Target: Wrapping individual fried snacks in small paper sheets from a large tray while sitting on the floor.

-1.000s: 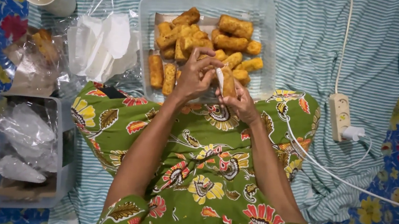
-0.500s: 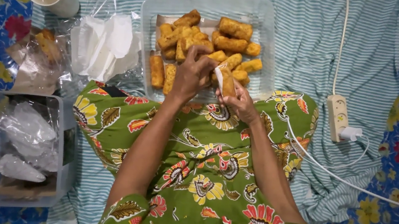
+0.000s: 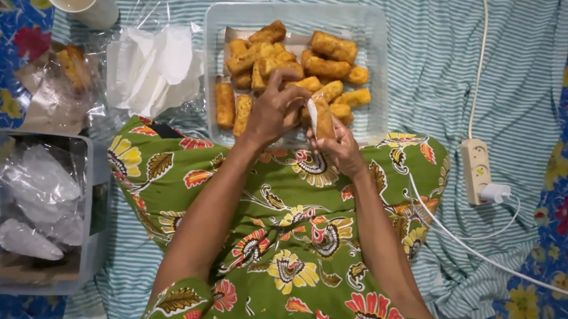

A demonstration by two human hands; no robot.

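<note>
Both bare forearms reach forward from the bottom of the view and converge, the wrists close together above the lap. The left hand (image 3: pixel 274 112) is turned palm down with its fingers (image 3: pixel 290 89) bent inward and pinched toward the right hand. The right hand (image 3: pixel 337 143) sits just beside it, touching it, knuckles facing up and its fingers curled shut around something small held between the two hands.

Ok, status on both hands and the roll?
Left hand and right hand together on one fried roll, half in white wrapper. Over clear tray. Nothing in the way.
</note>
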